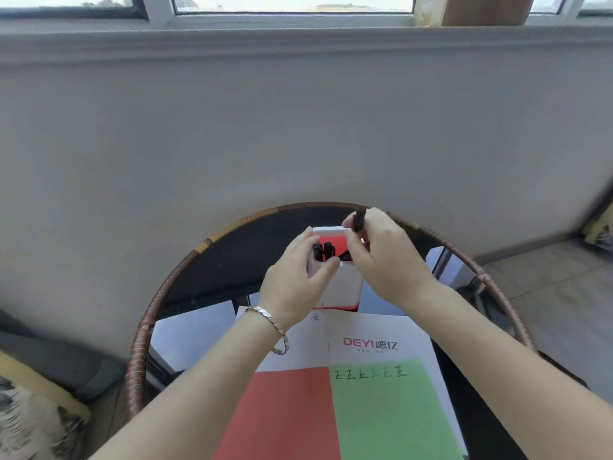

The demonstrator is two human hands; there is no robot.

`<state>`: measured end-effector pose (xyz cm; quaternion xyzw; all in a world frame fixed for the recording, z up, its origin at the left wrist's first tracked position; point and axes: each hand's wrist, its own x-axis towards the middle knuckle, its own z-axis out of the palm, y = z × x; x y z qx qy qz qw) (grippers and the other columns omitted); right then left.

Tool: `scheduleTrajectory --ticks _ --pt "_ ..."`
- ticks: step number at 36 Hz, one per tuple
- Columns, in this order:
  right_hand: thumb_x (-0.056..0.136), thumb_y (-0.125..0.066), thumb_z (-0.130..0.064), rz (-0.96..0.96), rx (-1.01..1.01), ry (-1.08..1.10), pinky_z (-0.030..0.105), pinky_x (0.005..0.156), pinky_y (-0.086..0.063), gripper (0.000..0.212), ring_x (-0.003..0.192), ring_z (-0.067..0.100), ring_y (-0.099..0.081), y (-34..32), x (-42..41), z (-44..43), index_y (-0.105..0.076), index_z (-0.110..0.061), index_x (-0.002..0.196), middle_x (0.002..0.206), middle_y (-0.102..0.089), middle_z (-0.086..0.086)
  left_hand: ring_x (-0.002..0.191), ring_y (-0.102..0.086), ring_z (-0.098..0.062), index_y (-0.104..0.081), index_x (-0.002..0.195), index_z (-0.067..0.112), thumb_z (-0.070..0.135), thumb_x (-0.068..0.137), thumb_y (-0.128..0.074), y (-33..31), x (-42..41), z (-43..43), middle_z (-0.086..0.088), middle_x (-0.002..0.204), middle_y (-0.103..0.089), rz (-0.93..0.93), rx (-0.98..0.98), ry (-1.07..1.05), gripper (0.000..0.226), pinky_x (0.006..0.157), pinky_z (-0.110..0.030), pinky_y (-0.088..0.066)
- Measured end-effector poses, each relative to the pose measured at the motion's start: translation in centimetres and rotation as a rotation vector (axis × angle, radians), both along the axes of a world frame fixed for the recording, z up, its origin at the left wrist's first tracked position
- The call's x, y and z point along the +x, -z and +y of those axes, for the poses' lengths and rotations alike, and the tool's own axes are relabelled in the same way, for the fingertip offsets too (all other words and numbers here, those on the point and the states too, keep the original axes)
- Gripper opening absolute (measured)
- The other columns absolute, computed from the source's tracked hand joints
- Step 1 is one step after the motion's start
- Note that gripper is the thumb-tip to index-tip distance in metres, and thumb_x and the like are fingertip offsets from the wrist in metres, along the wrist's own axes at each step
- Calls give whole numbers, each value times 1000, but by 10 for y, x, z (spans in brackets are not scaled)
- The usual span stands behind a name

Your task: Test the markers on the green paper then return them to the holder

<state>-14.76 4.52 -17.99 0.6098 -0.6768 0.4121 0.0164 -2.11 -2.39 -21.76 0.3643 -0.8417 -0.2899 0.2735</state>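
Marker (360,221) | pinched by right hand (384,260) | just above holder (341,290)

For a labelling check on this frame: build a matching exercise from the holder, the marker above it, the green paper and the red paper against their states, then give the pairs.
Things
1. holder
2. marker
3. green paper
4. red paper

States
A. no writing on the part in view
B. gripped by the left hand
C. bears a row of written characters
D. pinched in the right hand

Pairs: 1-B, 2-D, 3-C, 4-A
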Motion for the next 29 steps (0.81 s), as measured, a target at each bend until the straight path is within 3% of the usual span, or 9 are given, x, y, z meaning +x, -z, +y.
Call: scheduleTrajectory --ticks 4,8,11,14,18,20,23,26,29 --pt "89 -51 -8 52 -51 37 43 83 -47 29 72 18 -56 6 1 -5 -47 -6 117 83 -59 0 131 -28 2 -43 135 26 35 93 -46 1 1 -2 16 149 -27 68 39 -2 43 94 -15 -25" --pt "86 -52 -1 -9 -108 67 42 71 -52 45 72 24 -59 7 -2 -9 -36 -9 127 90 -60 6 131 -30 0 -36 138 29 37 93 -47 0 1 0 17 148 -27 70 33 1 47 93 -15 -24" --pt "84 -52 3 13 -137 92 36 64 -51 48 68 20 -55 8 -1 -12 -41 -13 128 93 -54 1 130 -32 -1 -36 138 30 38 92 -47 -1 1 -1 17 148 -27 59 29 -2 47 92 -15 -25" --pt "88 -47 -6 105 -116 90 36 70 -50 37 69 21 -57 14 -2 -13 -52 -12 124 94 -64 5 129 -34 -3 -37 137 29 38 92 -47 -1 2 -1 19 148 -26 49 32 -10 47 91 -15 -26" --pt "86 -43 -13 218 -52 18 43 91 -46 32 101 27 -63 24 -1 -8 -65 -7 109 106 -69 9 127 -36 -2 -41 133 33 42 92 -46 0 2 -2 20 147 -27 48 30 -4 42 90 -18 -32" --pt "86 -45 -14 251 -28 22 43 95 -40 34 112 29 -58 26 0 -5 -62 -6 115 114 -66 12 127 -36 -2 -40 134 33 42 92 -46 0 1 -2 19 148 -27 36 26 -5 43 90 -19 -33" --pt "91 -45 -22 95 61 7 40 100 -41 42 117 24 -52 16 -1 0 -48 -11 131 123 -60 10 129 -34 -3 -36 137 30 41 93 -44 -1 1 0 18 149 -24 32 35 -9 46 91 -18 -30" --pt "94 -46 -23 -127 165 14 30 94 -44 38 110 16 -55 2 -6 8 -47 -15 130 121 -62 3 133 -28 -4 -28 141 29 36 95 -42 -5 2 3 16 151 -19 24 103 33 48 94 -18 -27" --pt "92 -47 -19 -165 279 48 28 76 -49 26 79 8 -59 -20 -15 15 -61 -13 113 91 -67 -5 133 -33 -13 -25 142 29 30 94 -43 -19 2 2 10 151 -23 -75 175 35 51 105 -31 -31"
